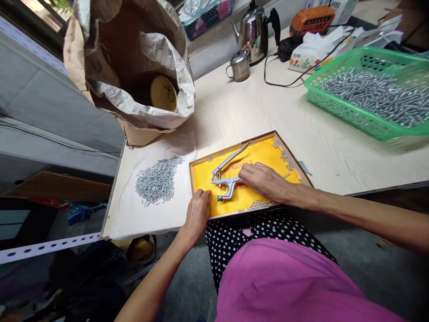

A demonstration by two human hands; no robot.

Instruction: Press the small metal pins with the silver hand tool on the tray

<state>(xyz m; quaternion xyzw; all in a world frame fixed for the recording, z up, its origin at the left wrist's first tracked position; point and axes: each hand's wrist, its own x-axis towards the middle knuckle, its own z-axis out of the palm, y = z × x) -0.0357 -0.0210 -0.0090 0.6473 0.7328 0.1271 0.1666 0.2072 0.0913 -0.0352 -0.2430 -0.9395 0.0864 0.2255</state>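
A shallow tray (191, 179) with a yellow lining lies at the table's front edge, and small metal pieces (258, 203) rest along its sides. Inside it is a grey hand-press plier (231, 185), its upper lever raised. My right hand (263, 179) is closed round the plier's handle end. At the tray's left front corner, my left hand (199, 208) has its fingers closed over the rim. A heap of small metal pins (157, 179) lies on a white cloth (134, 223) left of the tray.
An open paper sack (147, 129) stands at the back left. Behind are a lidded metal cup (240, 67), a steel kettle (254, 31) and a black cable (284, 85). A green basket (348, 118) full of metal pieces sits at the right.
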